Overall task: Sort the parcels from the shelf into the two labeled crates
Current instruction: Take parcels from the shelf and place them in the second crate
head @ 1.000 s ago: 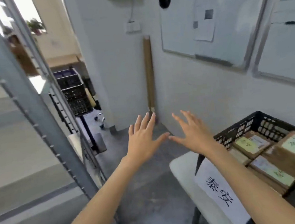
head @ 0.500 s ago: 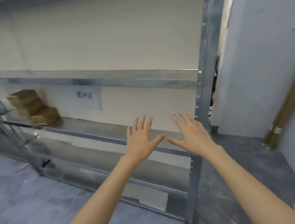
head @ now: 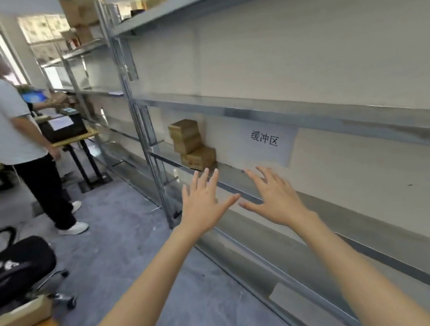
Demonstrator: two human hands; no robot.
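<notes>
A stack of brown cardboard parcels (head: 191,144) sat on a middle tier of the metal shelf (head: 310,114), left of a paper sign (head: 268,143). Nearer the camera, the left hand (head: 202,204) and right hand (head: 276,196) hovered with fingers spread, holding nothing, thumbs nearly touching.

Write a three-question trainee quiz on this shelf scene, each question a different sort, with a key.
1. True or false: the left hand and the right hand both hold nothing.
2. Pick one: the stack of parcels on the shelf stands A) left of the paper sign, B) right of it, C) one level above it.
3. Fill in: the fingers of both hands are ___ (spread or curled).
Key: 1 true; 2 A; 3 spread.
</notes>
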